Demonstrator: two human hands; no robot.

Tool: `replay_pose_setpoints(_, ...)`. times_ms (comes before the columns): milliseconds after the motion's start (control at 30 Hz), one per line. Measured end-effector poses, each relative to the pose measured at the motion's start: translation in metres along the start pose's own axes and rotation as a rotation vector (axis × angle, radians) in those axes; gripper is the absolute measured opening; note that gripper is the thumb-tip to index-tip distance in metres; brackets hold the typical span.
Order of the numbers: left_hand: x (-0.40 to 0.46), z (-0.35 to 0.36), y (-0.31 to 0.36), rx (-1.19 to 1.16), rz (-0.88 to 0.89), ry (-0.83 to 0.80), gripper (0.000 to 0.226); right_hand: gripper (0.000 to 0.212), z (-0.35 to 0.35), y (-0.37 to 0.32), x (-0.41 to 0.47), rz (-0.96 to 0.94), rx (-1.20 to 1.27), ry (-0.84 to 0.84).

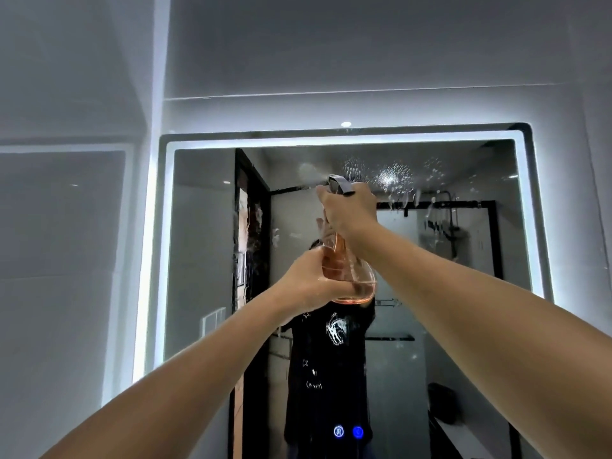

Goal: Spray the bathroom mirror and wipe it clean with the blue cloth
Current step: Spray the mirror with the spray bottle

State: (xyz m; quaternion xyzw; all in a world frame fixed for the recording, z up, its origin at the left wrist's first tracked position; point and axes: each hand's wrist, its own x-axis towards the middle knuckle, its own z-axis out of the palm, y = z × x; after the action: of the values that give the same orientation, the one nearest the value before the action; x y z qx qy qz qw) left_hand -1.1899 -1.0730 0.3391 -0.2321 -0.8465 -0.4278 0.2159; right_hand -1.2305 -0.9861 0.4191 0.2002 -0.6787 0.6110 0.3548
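Up near the top of the lit mirror (205, 246), both arms are raised and a clear spray bottle (351, 276) with pinkish liquid is held between them. The right hand (351, 212) curls round the neck with fingers on the trigger under the grey spray head (339, 183); the left hand (314, 279) cups the rounded base from below, its grip closed on the bottle. Droplets (390, 178) already speckle the upper middle of the glass, some running down. To do this step well, I would keep the nozzle pointed squarely at the glass and move across to the dry left and lower areas, spraying lightly so runs do not reach the two glowing touch buttons (347, 431) at the bottom. The blue cloth is not in view, so it must be fetched before wiping. Nothing stands between bottle and mirror.
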Motion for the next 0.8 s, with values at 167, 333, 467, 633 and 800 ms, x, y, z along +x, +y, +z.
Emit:
replay_pose_setpoints(167,-0.003,-0.007,-0.004,-0.005,-0.006,-0.028,0.043,0.029,0.008,-0.003,-0.004,-0.006,-0.024,-0.014)
replay_pose_setpoints(333,-0.006,-0.016,-0.011,-0.013,0.000,-0.017,0.041,0.023,0.017,-0.003,-0.007,0.021,0.018,-0.041)
replay_pose_setpoints(467,-0.007,-0.025,-0.017,-0.018,-0.001,0.006,0.042,0.021,0.028,-0.007,-0.009,0.022,0.040,-0.067)
replay_pose_setpoints(633,-0.013,-0.038,-0.024,-0.018,-0.024,0.027,0.053,0.021,0.046,-0.011,-0.012,0.022,0.071,-0.100)
replay_pose_setpoints(800,-0.018,-0.047,-0.030,0.003,-0.045,0.049,0.070,0.027,0.059,-0.015,-0.016,0.017,0.079,-0.059)
